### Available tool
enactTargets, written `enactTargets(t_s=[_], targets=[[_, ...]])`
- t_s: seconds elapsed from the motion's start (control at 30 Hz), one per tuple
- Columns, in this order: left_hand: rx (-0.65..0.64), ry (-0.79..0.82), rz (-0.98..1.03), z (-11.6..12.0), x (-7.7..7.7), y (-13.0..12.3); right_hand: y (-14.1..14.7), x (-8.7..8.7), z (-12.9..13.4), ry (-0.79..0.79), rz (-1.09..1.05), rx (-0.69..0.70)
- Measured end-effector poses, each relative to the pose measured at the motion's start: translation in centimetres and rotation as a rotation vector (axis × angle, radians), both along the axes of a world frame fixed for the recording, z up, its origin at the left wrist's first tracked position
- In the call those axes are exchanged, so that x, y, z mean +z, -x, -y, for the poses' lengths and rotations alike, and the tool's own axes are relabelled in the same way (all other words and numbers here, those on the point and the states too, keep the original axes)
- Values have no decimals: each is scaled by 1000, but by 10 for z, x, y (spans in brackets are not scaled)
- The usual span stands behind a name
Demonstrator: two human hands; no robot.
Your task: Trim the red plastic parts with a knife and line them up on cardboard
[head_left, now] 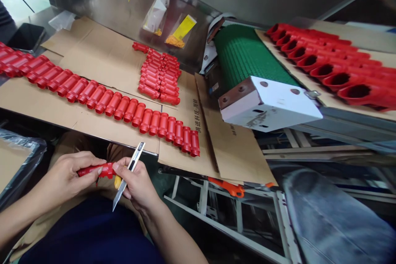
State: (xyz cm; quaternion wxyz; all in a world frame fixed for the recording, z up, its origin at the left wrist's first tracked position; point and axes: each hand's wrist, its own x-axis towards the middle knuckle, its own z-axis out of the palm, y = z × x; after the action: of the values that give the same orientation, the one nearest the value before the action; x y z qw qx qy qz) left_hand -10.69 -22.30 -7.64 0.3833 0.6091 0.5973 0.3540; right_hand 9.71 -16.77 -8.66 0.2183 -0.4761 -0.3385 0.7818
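My left hand (66,175) grips a red moulded plastic part (95,170) by its body, and the part points across toward my right hand. My right hand (137,183) holds a snap-off utility knife (128,175) with its silver blade pointing down and a yellow piece (118,181) showing below my fingers. The knife sits right at the end of the red part. Just ahead of my hands, a long row of similar red parts (123,109) lies on flattened cardboard sheets (93,60), and a tight group of them (159,76) lies beyond it.
At right, a green conveyor belt (244,53) ends at a white metal housing (269,103). Larger red parts (324,66) lie in rows on cardboard. An orange tool (227,187) lies below the cardboard edge, and a plastic-lined bin (15,161) stands at left.
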Motion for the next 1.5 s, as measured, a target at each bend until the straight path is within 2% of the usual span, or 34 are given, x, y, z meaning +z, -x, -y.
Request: enactTargets(t_s=[0.23,0.37,0.5,0.67,0.77,0.9,1.0,1.2,1.37,1.5], targets=[[39,-7,5,-1,-1,-2,3,1,1,-22,23,16],[20,-7,19,0,0,-2,3,1,2,-51,48,21],[63,-11,28,-1,-1,-3,4,0,1,-53,38,27],[93,0,79,-1,4,1,1,-3,2,-100,60,-9],[216,36,157,8,3,5,-2,-2,4,-122,51,-32],[464,199,329,22,-6,5,-4,0,5,-175,44,-41],[470,250,405,28,-13,3,-5,-2,6,-281,54,-29],[439,85,480,27,-15,-7,-5,-13,14,-478,3,33],[630,71,542,17,-10,-26,-4,-12,23,-946,81,106],[684,124,596,9,-1,-31,-3,-9,23,-1152,124,115]])
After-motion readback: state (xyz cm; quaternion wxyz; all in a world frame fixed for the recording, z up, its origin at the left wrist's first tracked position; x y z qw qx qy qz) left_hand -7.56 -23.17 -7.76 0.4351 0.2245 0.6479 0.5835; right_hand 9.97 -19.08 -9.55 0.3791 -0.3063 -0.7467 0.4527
